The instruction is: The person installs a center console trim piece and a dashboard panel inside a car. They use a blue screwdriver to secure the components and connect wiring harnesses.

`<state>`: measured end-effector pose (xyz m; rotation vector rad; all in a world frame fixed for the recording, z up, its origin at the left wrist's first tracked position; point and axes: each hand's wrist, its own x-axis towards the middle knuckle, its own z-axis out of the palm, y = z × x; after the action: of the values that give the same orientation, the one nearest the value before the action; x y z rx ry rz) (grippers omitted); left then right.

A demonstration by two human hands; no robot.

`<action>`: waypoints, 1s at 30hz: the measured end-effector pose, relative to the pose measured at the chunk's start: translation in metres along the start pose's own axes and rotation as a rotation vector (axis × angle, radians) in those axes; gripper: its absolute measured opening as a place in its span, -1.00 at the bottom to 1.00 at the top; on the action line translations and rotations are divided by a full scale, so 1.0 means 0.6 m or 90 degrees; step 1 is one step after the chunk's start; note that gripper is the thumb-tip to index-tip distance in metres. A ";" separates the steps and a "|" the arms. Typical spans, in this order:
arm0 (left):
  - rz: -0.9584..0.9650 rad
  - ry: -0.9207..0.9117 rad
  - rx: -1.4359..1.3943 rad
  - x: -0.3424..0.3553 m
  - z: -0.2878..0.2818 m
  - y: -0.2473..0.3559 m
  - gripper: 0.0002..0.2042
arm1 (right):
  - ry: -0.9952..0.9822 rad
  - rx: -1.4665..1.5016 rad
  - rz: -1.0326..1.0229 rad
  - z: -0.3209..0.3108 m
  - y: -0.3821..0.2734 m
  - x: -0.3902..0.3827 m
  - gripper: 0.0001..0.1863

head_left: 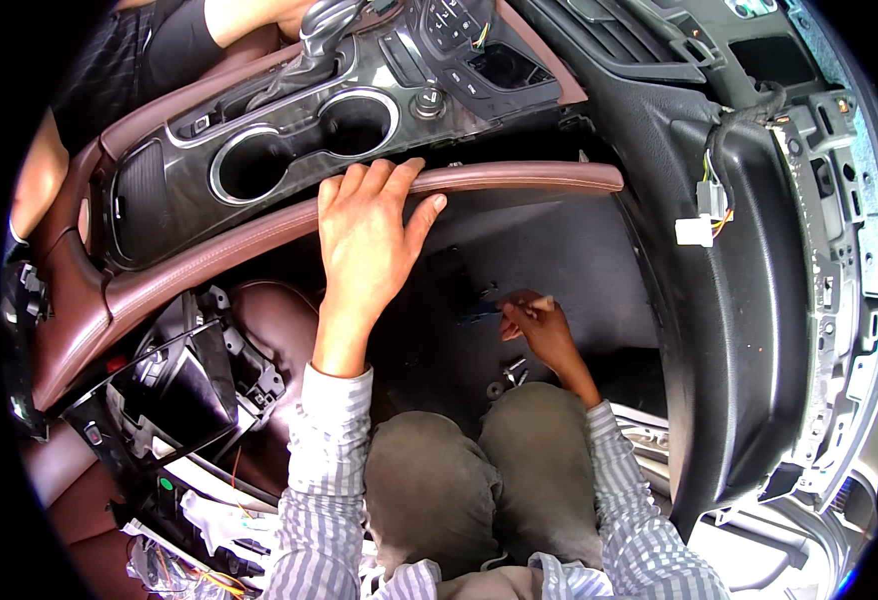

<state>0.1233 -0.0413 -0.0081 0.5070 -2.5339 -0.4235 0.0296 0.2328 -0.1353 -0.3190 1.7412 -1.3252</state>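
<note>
My left hand (pixel 374 235) grips the brown leather console rail (pixel 529 178) from above, fingers curled over it, below two cup holders (pixel 249 165) in the dark console trim. My right hand (pixel 544 330) is low in the dark footwell (pixel 579 250), fingers closed in a pinch; what they hold, if anything, is too small to make out. A small metal piece (pixel 489 289) lies just beyond it. Loose metal fasteners (pixel 516 372) and a dark round piece (pixel 494 388) are on the floor near my knees.
Removed black trim parts (pixel 184 370) and wiring lie on the brown seat at left. A person's bare leg (pixel 239 18) shows beyond the console. At right are the stripped dashboard (pixel 709 370) and a hanging white connector (pixel 694 230). The shifter (pixel 324 30) stands at the top.
</note>
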 end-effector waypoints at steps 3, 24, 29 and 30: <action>-0.003 0.015 -0.016 0.004 -0.007 -0.002 -0.60 | 0.099 -0.431 -0.273 0.028 -0.110 -0.026 -0.71; -0.094 0.029 -0.228 0.002 -0.009 0.000 -0.63 | -0.115 0.014 -0.067 0.169 -0.307 -0.024 -0.58; -0.082 0.042 -0.200 0.000 -0.010 0.006 -0.62 | 0.051 0.042 -0.029 0.189 -0.281 -0.163 -0.27; -0.077 0.046 -0.196 -0.003 -0.008 0.004 -0.61 | 0.088 0.001 -0.046 0.186 -0.294 -0.172 -0.28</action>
<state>0.1265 -0.0395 -0.0037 0.5460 -2.3191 -0.8100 0.1208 0.1608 0.0662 -0.2976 1.8578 -1.4300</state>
